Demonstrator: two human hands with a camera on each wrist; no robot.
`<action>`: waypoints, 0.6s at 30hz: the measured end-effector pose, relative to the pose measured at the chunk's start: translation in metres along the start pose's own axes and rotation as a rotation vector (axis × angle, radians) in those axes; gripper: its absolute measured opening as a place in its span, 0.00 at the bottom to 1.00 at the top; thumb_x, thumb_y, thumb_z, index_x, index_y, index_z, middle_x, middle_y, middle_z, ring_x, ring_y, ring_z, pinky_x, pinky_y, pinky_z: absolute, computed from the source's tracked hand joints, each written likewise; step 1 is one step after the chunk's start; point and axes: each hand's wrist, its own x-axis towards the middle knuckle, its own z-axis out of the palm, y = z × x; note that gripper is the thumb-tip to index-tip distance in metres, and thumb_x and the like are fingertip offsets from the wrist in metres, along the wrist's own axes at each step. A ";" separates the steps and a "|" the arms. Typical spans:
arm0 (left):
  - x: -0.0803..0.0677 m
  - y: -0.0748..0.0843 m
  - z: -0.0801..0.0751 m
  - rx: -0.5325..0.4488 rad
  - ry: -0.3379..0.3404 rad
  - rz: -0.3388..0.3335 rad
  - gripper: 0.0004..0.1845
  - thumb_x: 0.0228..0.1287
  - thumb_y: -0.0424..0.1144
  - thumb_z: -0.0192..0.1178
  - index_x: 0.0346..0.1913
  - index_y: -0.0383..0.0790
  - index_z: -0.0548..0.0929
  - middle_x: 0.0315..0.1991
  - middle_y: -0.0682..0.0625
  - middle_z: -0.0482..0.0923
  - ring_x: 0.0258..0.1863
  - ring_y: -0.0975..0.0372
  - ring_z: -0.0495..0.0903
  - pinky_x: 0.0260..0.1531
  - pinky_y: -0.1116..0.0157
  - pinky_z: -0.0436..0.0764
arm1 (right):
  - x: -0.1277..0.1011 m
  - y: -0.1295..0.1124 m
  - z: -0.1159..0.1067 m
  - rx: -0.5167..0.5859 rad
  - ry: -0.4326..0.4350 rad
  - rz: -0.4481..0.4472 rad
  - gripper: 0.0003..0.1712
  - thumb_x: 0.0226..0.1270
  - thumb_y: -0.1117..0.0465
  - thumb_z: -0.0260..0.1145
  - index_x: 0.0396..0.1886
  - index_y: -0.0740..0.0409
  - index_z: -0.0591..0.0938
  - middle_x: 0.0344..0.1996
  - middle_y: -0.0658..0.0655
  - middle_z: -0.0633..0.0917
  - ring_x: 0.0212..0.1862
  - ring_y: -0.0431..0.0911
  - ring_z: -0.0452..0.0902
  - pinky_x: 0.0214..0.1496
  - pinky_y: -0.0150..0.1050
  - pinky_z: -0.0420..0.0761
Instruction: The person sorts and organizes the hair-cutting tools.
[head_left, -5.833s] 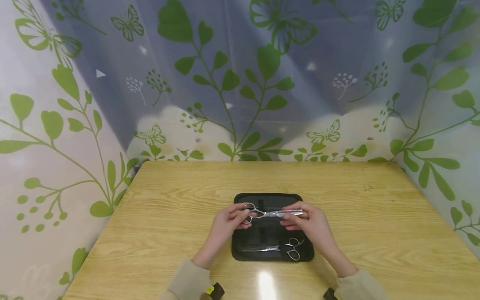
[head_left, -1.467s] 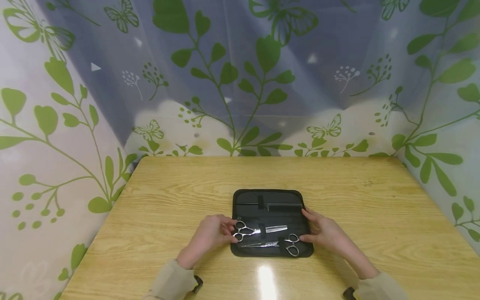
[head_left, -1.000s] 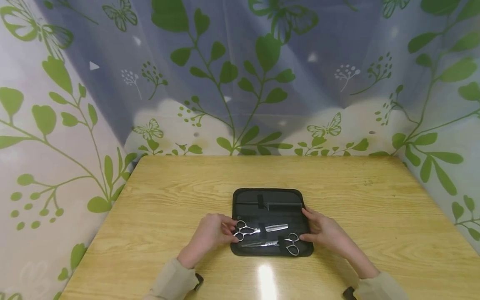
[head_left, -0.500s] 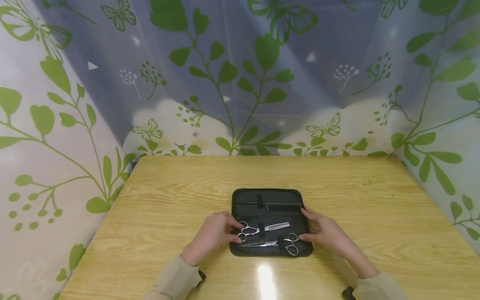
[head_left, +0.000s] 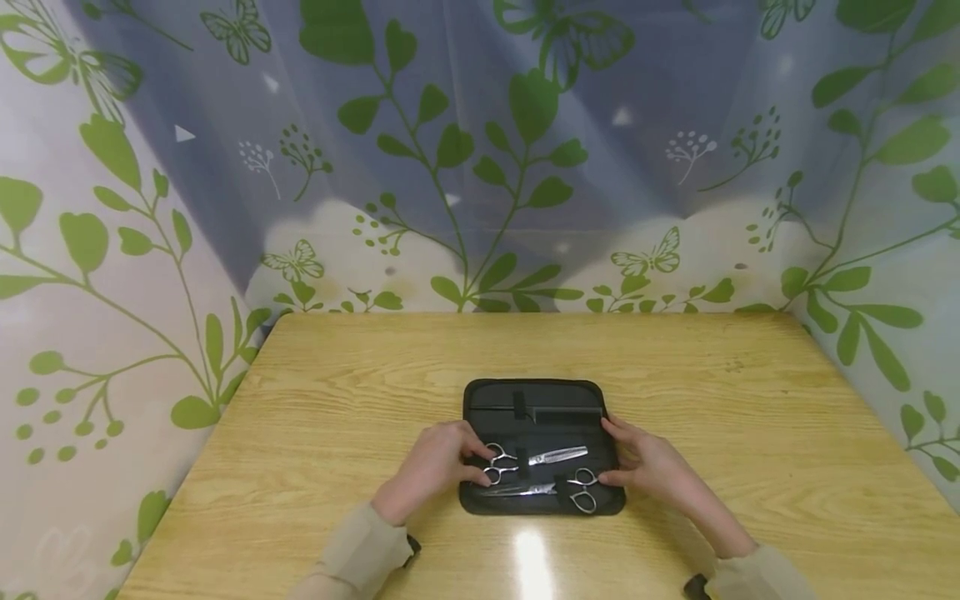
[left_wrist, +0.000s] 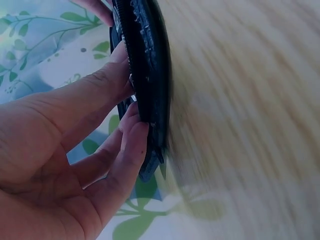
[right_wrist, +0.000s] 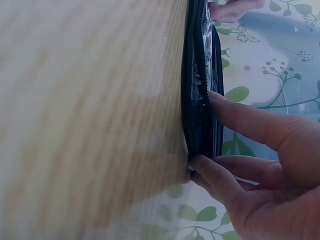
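Observation:
My left hand (head_left: 444, 460) pinches the finger rings of the silver thinning scissors (head_left: 557, 455) between thumb and fingers. Their toothed blades stick out to the right from under a black elastic loop (head_left: 522, 461) in the open black zip case (head_left: 491, 425). My right hand (head_left: 651, 467) grips the case's right edge, thumb near the rings of the lower scissors. That second pair, plain silver scissors (head_left: 542, 488), lies below in its own loop, rings to the right. In the right wrist view, the thumb presses the zipped rim (right_wrist: 204, 75) and other fingers touch its outer side.
A dark tail comb (head_left: 567, 414) sits under a loop along the case's upper part. The case lies flat on a wood-grain table (head_left: 337, 383). Behind it hangs a leaf-and-butterfly patterned cloth (head_left: 420, 250), which also lines both sides.
The thinning scissors, held over the case in both hands at first, now sit in their loop; lately my left hand has slid them rightward through it. My right hand has moved to the case's edge.

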 end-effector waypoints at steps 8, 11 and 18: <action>0.004 0.001 0.002 -0.003 -0.009 0.003 0.15 0.42 0.41 0.82 0.38 0.44 0.93 0.37 0.52 0.86 0.33 0.62 0.80 0.32 0.70 0.76 | 0.000 0.000 0.000 0.000 -0.002 0.016 0.51 0.52 0.63 0.81 0.72 0.74 0.65 0.73 0.75 0.61 0.60 0.66 0.77 0.58 0.52 0.79; 0.005 0.000 0.004 0.006 -0.002 0.009 0.16 0.41 0.42 0.82 0.37 0.45 0.93 0.38 0.52 0.87 0.33 0.62 0.81 0.32 0.70 0.76 | 0.000 0.000 0.000 0.005 0.001 0.014 0.51 0.52 0.64 0.81 0.72 0.75 0.65 0.73 0.75 0.61 0.60 0.66 0.78 0.58 0.52 0.79; 0.007 0.004 0.004 0.011 -0.005 0.012 0.16 0.42 0.41 0.82 0.38 0.44 0.93 0.37 0.52 0.88 0.33 0.63 0.81 0.33 0.70 0.76 | 0.000 -0.002 0.000 0.014 0.011 -0.019 0.51 0.51 0.64 0.81 0.71 0.76 0.66 0.72 0.75 0.62 0.63 0.69 0.74 0.58 0.52 0.79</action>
